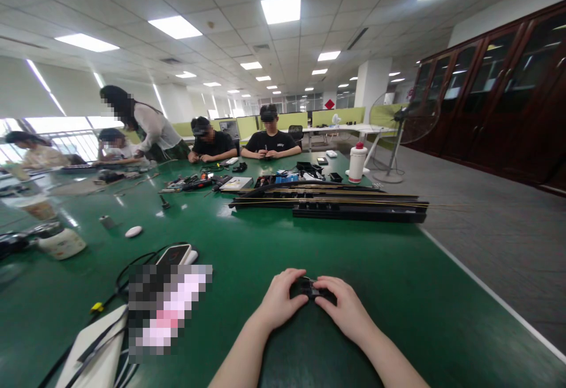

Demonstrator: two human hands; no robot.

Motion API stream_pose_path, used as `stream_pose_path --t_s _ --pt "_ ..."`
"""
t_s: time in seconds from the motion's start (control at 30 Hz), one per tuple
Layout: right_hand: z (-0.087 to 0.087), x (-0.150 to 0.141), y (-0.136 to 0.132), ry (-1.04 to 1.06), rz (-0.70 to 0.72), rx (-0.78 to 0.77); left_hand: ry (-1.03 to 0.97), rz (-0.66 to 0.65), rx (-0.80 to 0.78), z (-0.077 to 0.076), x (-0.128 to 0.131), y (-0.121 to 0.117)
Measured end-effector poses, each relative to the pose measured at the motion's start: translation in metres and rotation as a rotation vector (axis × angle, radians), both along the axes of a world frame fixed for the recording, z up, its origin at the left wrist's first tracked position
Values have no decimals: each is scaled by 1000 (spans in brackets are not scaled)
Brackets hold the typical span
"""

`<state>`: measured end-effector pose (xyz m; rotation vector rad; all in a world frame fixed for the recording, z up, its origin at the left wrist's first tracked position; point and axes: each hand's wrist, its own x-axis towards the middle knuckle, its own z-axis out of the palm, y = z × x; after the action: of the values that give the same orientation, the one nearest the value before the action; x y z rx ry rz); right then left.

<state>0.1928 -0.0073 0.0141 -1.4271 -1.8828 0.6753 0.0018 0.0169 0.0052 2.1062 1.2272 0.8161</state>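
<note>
Between my two hands, low over the green table (247,246), is a small black part (312,289) with a few lighter, shiny spots; its exact kind is too small to make out. The fingers of my left hand (283,296) curl round its left side, thumb below and index finger above. From the right, my right hand (342,305) pinches the part's other end with thumb and fingertips. Both forearms reach in from the bottom edge. Beyond my hands lie long black rails (358,211) with thin yellowish rods along them.
At left are a white power bank (174,255) with cables, a white box (91,349), a jar (62,243) and a round white disc (133,232). A white bottle with a red cap (357,164) stands behind the rails. Several people sit or stand around the table.
</note>
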Motion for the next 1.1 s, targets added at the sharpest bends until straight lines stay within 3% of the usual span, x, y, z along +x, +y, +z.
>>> stream_pose_path --t_s 0.7,1.1 --pt "-1 0 1 1 17 19 94 -14 36 4 1 0" --pt "-3 5 3 263 -84 -63 87 9 5 6 2 -1"
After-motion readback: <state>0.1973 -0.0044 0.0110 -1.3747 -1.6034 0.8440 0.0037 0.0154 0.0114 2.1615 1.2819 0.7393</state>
